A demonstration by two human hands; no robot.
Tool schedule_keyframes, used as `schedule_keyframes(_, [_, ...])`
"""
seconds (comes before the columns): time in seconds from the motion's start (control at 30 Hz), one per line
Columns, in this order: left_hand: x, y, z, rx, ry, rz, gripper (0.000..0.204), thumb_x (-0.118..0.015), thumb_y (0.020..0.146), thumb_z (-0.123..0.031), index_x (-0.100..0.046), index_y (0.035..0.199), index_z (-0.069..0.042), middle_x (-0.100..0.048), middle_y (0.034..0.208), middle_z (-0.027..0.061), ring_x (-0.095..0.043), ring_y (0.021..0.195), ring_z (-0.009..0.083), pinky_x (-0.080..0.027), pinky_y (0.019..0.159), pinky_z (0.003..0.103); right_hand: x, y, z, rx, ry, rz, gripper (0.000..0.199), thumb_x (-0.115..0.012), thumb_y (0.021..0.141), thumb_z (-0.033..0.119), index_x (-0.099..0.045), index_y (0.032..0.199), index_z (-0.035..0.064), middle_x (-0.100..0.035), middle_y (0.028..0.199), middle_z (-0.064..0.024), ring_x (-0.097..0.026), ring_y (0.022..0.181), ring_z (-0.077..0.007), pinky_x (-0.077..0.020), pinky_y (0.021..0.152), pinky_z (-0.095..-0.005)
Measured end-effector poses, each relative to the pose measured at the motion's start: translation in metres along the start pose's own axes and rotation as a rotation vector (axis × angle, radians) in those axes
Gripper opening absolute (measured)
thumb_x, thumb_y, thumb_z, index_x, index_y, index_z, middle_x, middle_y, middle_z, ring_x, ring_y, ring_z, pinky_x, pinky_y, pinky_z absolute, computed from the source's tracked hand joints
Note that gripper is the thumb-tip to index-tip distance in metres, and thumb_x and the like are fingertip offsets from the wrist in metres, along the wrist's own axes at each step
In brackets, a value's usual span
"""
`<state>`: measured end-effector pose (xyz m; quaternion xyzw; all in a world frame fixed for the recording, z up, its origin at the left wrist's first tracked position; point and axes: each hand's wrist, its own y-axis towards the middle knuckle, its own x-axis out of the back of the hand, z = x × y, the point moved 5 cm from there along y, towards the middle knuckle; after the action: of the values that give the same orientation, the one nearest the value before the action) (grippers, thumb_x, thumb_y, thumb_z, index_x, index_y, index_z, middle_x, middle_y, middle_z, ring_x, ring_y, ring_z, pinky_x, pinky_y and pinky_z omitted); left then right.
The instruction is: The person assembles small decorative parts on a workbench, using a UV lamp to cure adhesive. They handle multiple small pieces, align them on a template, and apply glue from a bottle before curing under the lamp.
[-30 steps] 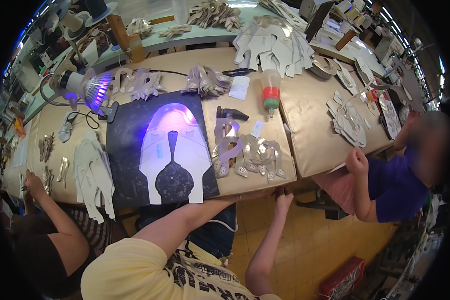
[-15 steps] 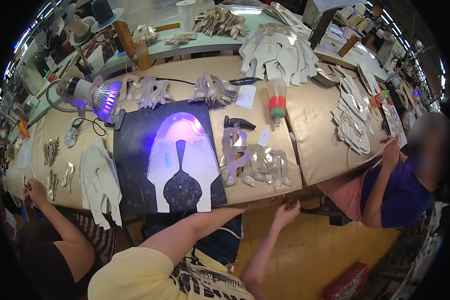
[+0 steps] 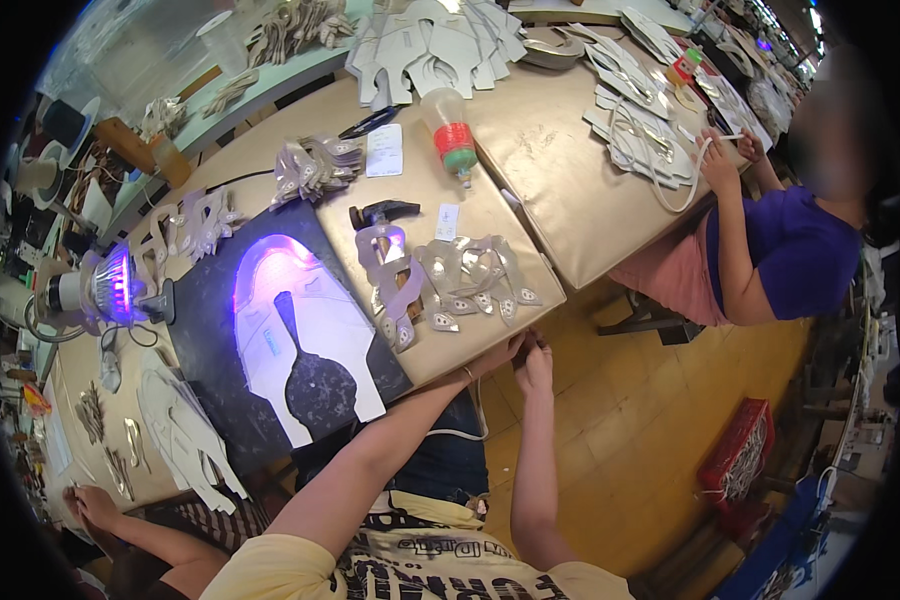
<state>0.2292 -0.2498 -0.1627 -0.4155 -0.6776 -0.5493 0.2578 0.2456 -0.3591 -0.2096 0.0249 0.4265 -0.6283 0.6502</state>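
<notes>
My left hand (image 3: 497,357), a band on its wrist, is just off the table's front edge with its fingers bent in. Close beside it my right hand (image 3: 535,366) is closed, fingertips pressed together near the left one's. Anything between them is too small or hidden to name. On the table nearest to them lie several shiny strap-like shoe pieces (image 3: 480,275) with pale tips. A hammer (image 3: 385,213) lies behind a looped translucent piece (image 3: 400,293). Further left, a white U-shaped shoe-upper piece (image 3: 270,345) rests on a black board (image 3: 205,350) under purple light.
A lamp (image 3: 115,285) glows left of the board. A squeeze bottle (image 3: 450,135) and stacked white pieces (image 3: 425,50) are further back. Co-workers sit at the right (image 3: 785,250) and far left (image 3: 160,545). A red basket (image 3: 738,455) stands on the floor at right.
The view has turned to the right, so the table appears tilted and shifted left. My two hands have come closer together, my right hand's fingers more closed. The U-shaped piece stays on the board.
</notes>
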Motion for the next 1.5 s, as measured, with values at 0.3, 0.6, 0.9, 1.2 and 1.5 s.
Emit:
schedule_keyframes(0.3, [-0.008,0.007,0.002,-0.057,-0.017,-0.125,0.034,-0.061,0.088,-0.034,-0.065,0.107,-0.007,-0.065,0.091,0.0172,-0.064,0.076,0.0363,-0.051,0.068,0.046,0.000,0.008,0.003,0.075,0.089,-0.046,0.014,-0.062,0.095,0.007,-0.063,0.108,0.0029,-0.066,0.103,-0.0073,-0.065,0.090,-0.0170,-0.0536,0.076,-0.0304])
schedule_keyframes(0.6, [-0.014,-0.012,0.012,-0.017,0.022,0.018,0.038,-0.062,0.091,-0.035,-0.062,0.115,-0.005,-0.063,0.096,0.0216,-0.063,0.082,0.0399,-0.050,0.074,0.048,-0.011,-0.008,0.016,0.312,-0.382,-0.057,0.017,-0.061,0.095,0.006,-0.064,0.109,-0.0035,-0.068,0.097,-0.0071,-0.064,0.083,-0.0131,-0.0528,0.073,-0.0257])
schedule_keyframes(0.9, [-0.017,-0.013,0.008,0.126,-0.219,0.083,0.034,-0.058,0.094,-0.028,-0.060,0.119,-0.005,-0.062,0.107,0.0247,-0.060,0.093,0.0440,-0.046,0.087,0.050,-0.036,-0.018,0.047,0.759,-1.204,-0.211,0.013,-0.058,0.088,0.000,-0.065,0.095,-0.0079,-0.068,0.087,-0.0199,-0.066,0.076,-0.0297,-0.0516,0.070,-0.0363])
schedule_keyframes(1.2, [0.008,-0.033,-0.001,0.571,-0.655,0.369,0.024,-0.056,0.093,-0.018,-0.064,0.110,-0.002,-0.066,0.099,0.0225,-0.063,0.092,0.0374,-0.049,0.085,0.043,-0.040,0.000,0.049,0.797,-1.201,-0.168,0.016,-0.051,0.086,0.002,-0.063,0.090,-0.0065,-0.063,0.084,-0.0301,-0.062,0.081,-0.0482,-0.0484,0.069,-0.0488])
schedule_keyframes(1.5, [0.041,-0.035,-0.009,0.567,-0.750,0.374,0.027,-0.059,0.089,-0.014,-0.066,0.110,0.001,-0.069,0.099,0.0212,-0.068,0.088,0.0341,-0.053,0.078,0.038,-0.034,0.009,0.040,0.663,-1.192,-0.346,0.021,-0.054,0.088,0.009,-0.065,0.096,-0.0068,-0.065,0.088,-0.0309,-0.063,0.089,-0.0476,-0.0499,0.073,-0.0481])
